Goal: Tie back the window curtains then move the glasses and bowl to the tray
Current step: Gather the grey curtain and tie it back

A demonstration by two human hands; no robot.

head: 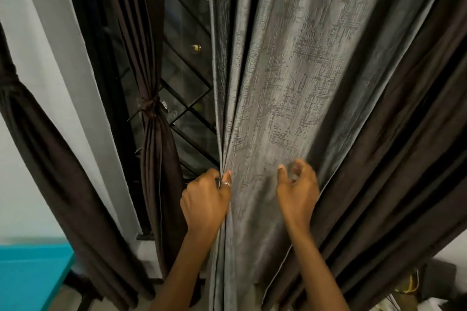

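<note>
A grey textured curtain point(278, 83) hangs in front of me and fills the middle of the view. My left hand point(204, 199) is closed on its gathered left edge, with a ring on the thumb. My right hand point(298, 189) is against the cloth a little to the right, fingers curled and apart, holding nothing that I can see. To the left, a dark brown curtain point(154, 159) is bunched and tied with a knot point(150, 106) at mid height. More dark brown curtain point(394, 159) hangs behind the grey one on the right. No glasses, bowl or tray are in view.
A dark window with a diagonal metal grille point(187, 98) shows between the curtains. Another tied brown curtain point(38, 134) hangs at the far left against a white wall point(45, 45). A turquoise surface point(30, 275) sits at the lower left. Clutter lies at the lower right corner point(414, 288).
</note>
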